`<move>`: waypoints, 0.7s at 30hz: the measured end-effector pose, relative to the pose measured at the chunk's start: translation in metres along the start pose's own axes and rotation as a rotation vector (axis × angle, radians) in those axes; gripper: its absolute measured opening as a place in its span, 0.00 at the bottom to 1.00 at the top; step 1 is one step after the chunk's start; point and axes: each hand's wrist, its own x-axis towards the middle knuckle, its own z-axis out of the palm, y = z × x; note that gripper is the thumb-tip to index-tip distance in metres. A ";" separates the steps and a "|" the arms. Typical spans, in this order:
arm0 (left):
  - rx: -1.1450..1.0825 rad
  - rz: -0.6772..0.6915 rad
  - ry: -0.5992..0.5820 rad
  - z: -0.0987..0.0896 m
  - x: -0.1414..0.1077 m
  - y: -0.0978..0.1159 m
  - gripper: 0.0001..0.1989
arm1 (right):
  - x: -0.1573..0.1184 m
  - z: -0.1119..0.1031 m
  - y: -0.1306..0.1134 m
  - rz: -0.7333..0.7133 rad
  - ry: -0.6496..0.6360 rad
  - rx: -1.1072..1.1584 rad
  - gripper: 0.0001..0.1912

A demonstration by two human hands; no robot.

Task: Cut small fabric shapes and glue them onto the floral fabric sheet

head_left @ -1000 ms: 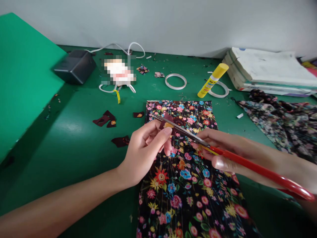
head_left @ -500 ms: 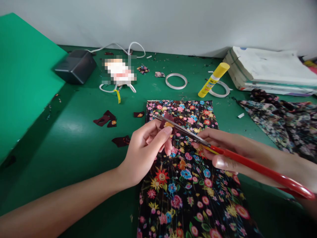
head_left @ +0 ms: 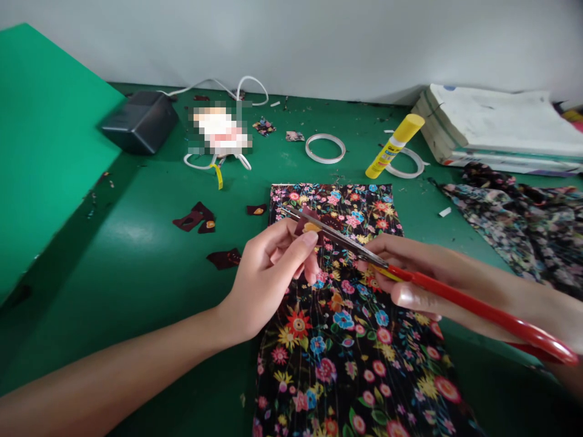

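Between thumb and fingers, my left hand [head_left: 268,273] pinches a small dark maroon fabric piece [head_left: 311,228] with a yellow-orange patch. My right hand [head_left: 419,279] grips red-handled scissors [head_left: 478,306], whose blades point up and left across the maroon piece. Both hands are above a black cloth with a colourful flower print [head_left: 337,364], lying lengthwise on the green table [head_left: 150,273]. Left of the cloth lie more maroon scraps, among them a dark one [head_left: 223,259] beside my left hand and a small one with a yellow mark [head_left: 256,210].
Behind the cloth are a yellow glue stick [head_left: 394,147] and two tape rolls, one at centre [head_left: 325,149]. A stack of books or paper [head_left: 501,127] and crumpled floral fabric [head_left: 532,224] lie at right. A black box [head_left: 140,122] and white cable [head_left: 252,79] are at back left.
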 end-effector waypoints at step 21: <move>0.012 0.012 -0.006 0.000 0.000 -0.001 0.13 | 0.001 0.000 0.000 0.055 0.015 0.037 0.28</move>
